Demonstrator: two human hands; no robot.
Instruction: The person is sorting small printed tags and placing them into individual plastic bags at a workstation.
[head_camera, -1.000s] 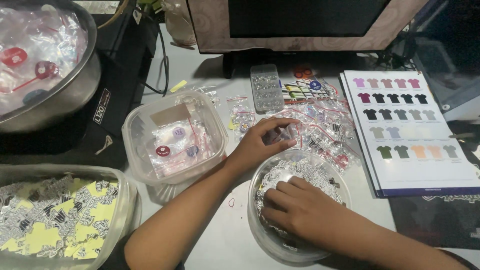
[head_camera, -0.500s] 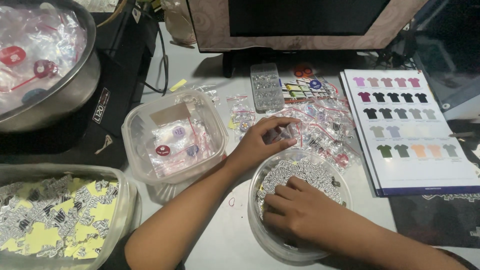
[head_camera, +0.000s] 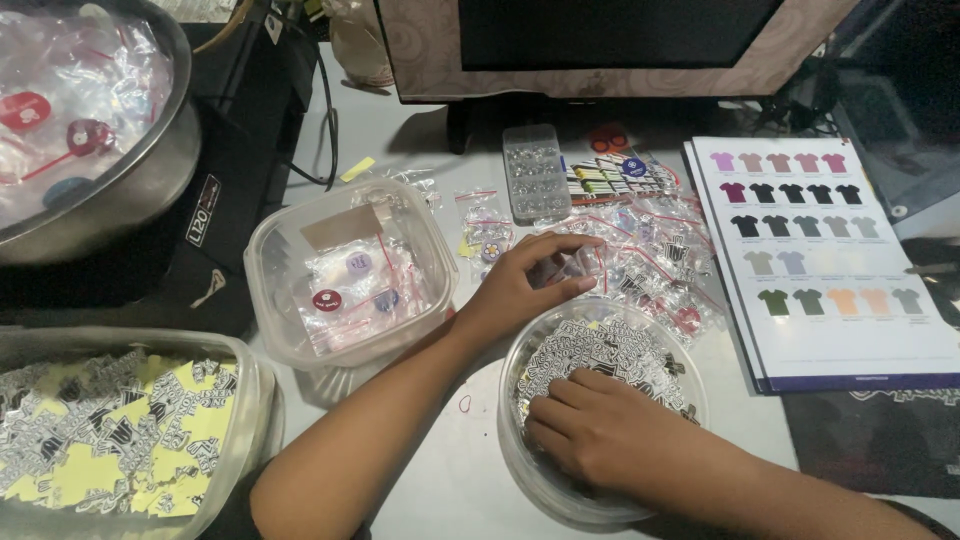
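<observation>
Stickers (head_camera: 610, 350) fill the round clear tub (head_camera: 520, 440) at desk (head_camera: 440, 480) front. Right hand (head_camera: 600, 435) is curled, fingers digging in; best to lift 1 piece only. Left hand (head_camera: 525, 285) pinches what looks like a small clear bag (head_camera: 580, 262) just beyond the rim; keep its mouth open.

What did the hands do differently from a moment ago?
Very little changed. The right hand slid a bit lower and to the left inside the round clear tub of black-and-white stickers. The left hand stayed on the small clear bags beside the tub, fingers curled over one. The square container, metal bowl and shirt colour chart kept their places.
</observation>
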